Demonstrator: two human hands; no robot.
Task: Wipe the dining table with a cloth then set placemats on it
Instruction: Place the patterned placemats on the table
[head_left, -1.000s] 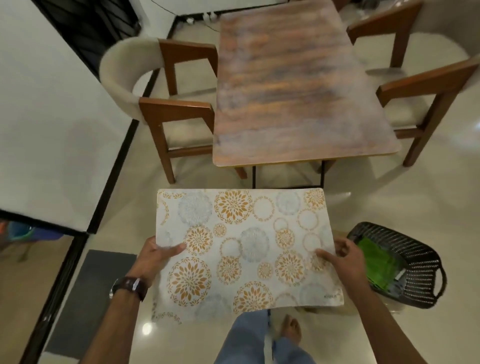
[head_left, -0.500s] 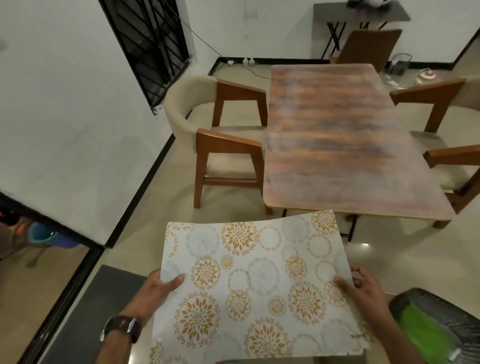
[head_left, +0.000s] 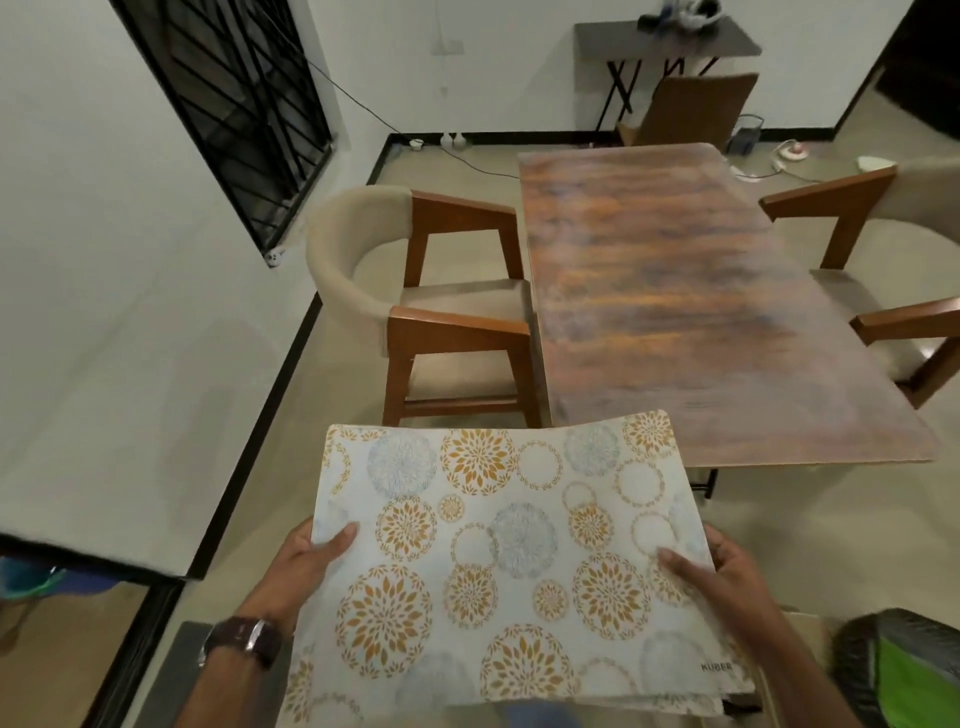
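At the far left, beyond the white wall and the barred window (head_left: 228, 104), nothing concerns you. Your left hand (head_left: 306, 566) grips the left edge of the placemats (head_left: 519, 561): the thumb lies flat on top of the printed surface and the other fingers are curled underneath, out of sight. A watch (head_left: 244, 639) sits on that wrist.

The placemats are held in the air in front of you, just short of the near end of the dining table (head_left: 675, 312), with the far right corner overlapping the table's near edge in this view. Layered edges at the bottom suggest you hold a stack rather than one sheet. They look thin, light and semi-stiff; the far edge bows slightly, so expect them to flex and sag if you hold them by one side only. The surface looks smooth, so the sheets may slide over each other. Keep a pinch on both short edges, thumb above and fingers below, and peel off one at a time.

Left of the table stands a cushioned chair (head_left: 415, 312); the tabletop itself is bare wood.

Your right hand (head_left: 727, 577) holds the right edge the same way, thumb across the top and fingers wrapped round the rim. At the lower right sits a dark basket (head_left: 857, 670) with a green cloth (head_left: 914, 675) inside.
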